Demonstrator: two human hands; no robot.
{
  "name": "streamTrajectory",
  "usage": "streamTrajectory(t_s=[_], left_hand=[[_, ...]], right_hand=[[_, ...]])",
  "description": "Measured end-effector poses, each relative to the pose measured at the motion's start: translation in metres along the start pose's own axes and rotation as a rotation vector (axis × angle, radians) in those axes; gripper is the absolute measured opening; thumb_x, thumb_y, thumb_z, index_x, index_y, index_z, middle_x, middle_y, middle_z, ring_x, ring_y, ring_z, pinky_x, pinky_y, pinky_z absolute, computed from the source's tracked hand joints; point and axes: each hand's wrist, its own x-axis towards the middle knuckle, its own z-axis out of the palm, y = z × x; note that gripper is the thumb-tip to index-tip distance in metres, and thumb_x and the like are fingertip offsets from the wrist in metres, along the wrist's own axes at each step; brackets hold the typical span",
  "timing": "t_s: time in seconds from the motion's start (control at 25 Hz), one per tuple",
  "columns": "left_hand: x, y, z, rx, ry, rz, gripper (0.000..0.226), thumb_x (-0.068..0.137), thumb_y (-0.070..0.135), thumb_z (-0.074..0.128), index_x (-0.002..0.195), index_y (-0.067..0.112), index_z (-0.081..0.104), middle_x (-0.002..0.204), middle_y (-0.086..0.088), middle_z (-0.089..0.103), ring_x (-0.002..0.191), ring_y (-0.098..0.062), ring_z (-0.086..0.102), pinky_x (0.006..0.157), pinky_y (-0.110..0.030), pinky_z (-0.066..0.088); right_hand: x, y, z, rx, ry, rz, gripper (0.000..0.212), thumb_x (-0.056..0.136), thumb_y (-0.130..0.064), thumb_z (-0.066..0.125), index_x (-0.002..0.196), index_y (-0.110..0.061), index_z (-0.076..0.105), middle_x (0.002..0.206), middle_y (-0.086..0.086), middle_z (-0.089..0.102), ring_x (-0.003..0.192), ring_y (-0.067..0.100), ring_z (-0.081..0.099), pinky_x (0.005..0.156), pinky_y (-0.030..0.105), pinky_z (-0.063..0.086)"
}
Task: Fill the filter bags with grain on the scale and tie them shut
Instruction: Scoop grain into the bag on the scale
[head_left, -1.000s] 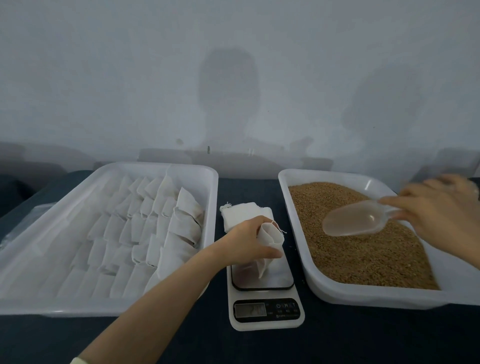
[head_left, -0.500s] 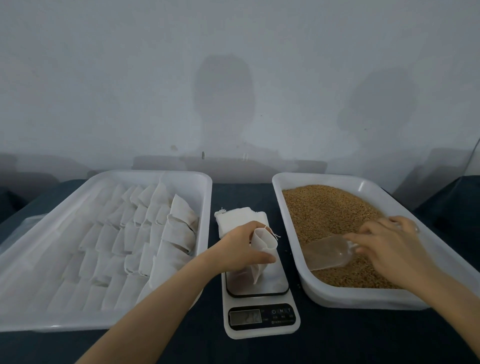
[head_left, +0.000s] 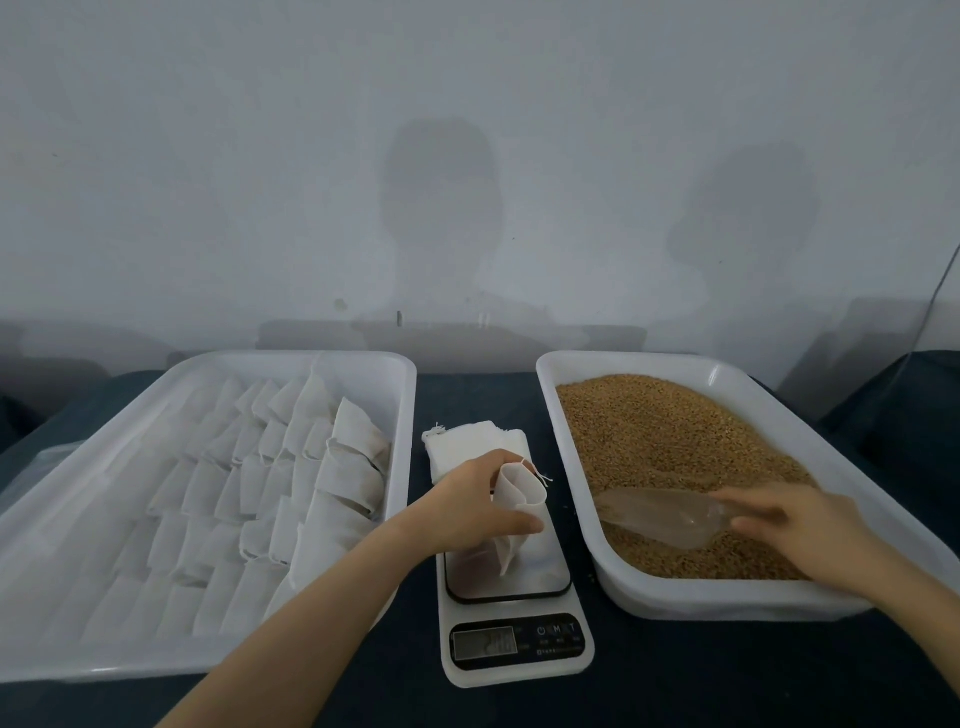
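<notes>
Scooping step: left hand (head_left: 470, 512) fingers pinch the filter bag (head_left: 514, 512) open on the scale (head_left: 511, 623); right hand (head_left: 795, 525) fingers curled around the scoop (head_left: 660, 514) in the grain (head_left: 654, 436). Next, lift and pour.

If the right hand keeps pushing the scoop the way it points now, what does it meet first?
The right hand aims the scoop leftward, low in the grain. It would plough through more grain, then likely hit the left wall of the grain tray. Depth is hard to judge.
</notes>
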Motion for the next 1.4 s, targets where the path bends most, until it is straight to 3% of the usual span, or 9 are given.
streamTrajectory(t_s=[0.24, 0.44, 0.76, 0.84, 0.92, 1.0, 1.24, 1.4], left_hand=[[-0.002, 0.001, 0.000, 0.004, -0.002, 0.004, 0.061, 0.073, 0.042, 0.079, 0.125, 0.036, 0.048, 0.117, 0.009, 0.057, 0.106, -0.014, 0.057, 0.094, -0.035, 0.053], [-0.002, 0.003, -0.001, -0.006, -0.010, -0.011, 0.061, 0.073, 0.042, 0.079, 0.125, 0.035, 0.048, 0.117, 0.008, 0.057, 0.107, -0.014, 0.057, 0.093, -0.037, 0.053], [-0.004, 0.006, -0.001, -0.004, -0.037, -0.030, 0.059, 0.075, 0.042, 0.076, 0.127, 0.032, 0.050, 0.115, 0.006, 0.059, 0.104, -0.014, 0.059, 0.092, -0.037, 0.054], [-0.005, 0.007, -0.001, -0.003, -0.041, -0.033, 0.059, 0.076, 0.042, 0.076, 0.128, 0.031, 0.050, 0.115, 0.005, 0.060, 0.103, -0.015, 0.059, 0.092, -0.037, 0.054], [-0.005, 0.007, -0.001, -0.003, -0.048, -0.036, 0.059, 0.076, 0.042, 0.075, 0.128, 0.030, 0.050, 0.115, 0.004, 0.060, 0.102, -0.015, 0.060, 0.092, -0.037, 0.054], [-0.005, 0.008, -0.001, -0.004, -0.056, -0.030, 0.057, 0.078, 0.041, 0.075, 0.128, 0.028, 0.051, 0.114, 0.004, 0.060, 0.102, -0.016, 0.060, 0.093, -0.038, 0.053], [-0.005, 0.009, -0.001, -0.014, -0.057, -0.018, 0.055, 0.079, 0.041, 0.074, 0.128, 0.027, 0.052, 0.115, 0.003, 0.061, 0.102, -0.016, 0.061, 0.093, -0.038, 0.053], [-0.007, 0.010, -0.001, -0.031, -0.059, -0.020, 0.054, 0.080, 0.040, 0.074, 0.127, 0.027, 0.052, 0.116, 0.004, 0.061, 0.103, -0.014, 0.060, 0.094, -0.037, 0.053]], right_hand=[[-0.004, 0.000, -0.009, 0.062, -0.026, 0.058, 0.034, 0.086, -0.026, 0.064, 0.109, -0.049, 0.056, 0.117, -0.016, 0.062, 0.103, 0.006, 0.054, 0.095, 0.034, 0.041], [-0.006, -0.020, -0.027, 0.063, 0.026, 0.046, 0.035, 0.083, -0.027, 0.065, 0.105, -0.053, 0.055, 0.119, -0.011, 0.063, 0.106, 0.012, 0.057, 0.098, 0.041, 0.044], [0.001, -0.070, -0.048, 0.055, 0.088, -0.122, 0.041, 0.080, -0.025, 0.068, 0.091, -0.062, 0.055, 0.087, -0.030, 0.061, 0.085, -0.010, 0.054, 0.082, 0.024, 0.043], [0.004, -0.080, -0.046, 0.003, 0.110, -0.151, 0.038, 0.080, -0.027, 0.069, 0.096, -0.059, 0.057, 0.085, -0.027, 0.062, 0.086, -0.007, 0.054, 0.084, 0.028, 0.043], [0.007, -0.088, -0.045, -0.091, 0.116, -0.178, 0.034, 0.080, -0.033, 0.068, 0.102, -0.057, 0.058, 0.087, -0.027, 0.061, 0.088, -0.003, 0.053, 0.096, 0.040, 0.039], [0.010, -0.095, -0.046, -0.147, 0.116, -0.215, 0.037, 0.081, -0.036, 0.067, 0.100, -0.063, 0.052, 0.088, -0.027, 0.061, 0.091, 0.000, 0.053, 0.102, 0.043, 0.033], [0.014, -0.110, -0.052, -0.351, 0.162, -0.296, 0.032, 0.085, -0.041, 0.059, 0.110, -0.059, 0.053, 0.094, -0.029, 0.055, 0.098, 0.001, 0.045, 0.092, 0.027, 0.012], [0.016, -0.127, -0.060, -0.500, 0.149, -0.318, 0.030, 0.087, -0.044, 0.056, 0.113, -0.058, 0.053, 0.099, -0.027, 0.054, 0.099, 0.001, 0.039, 0.096, 0.030, 0.012]])
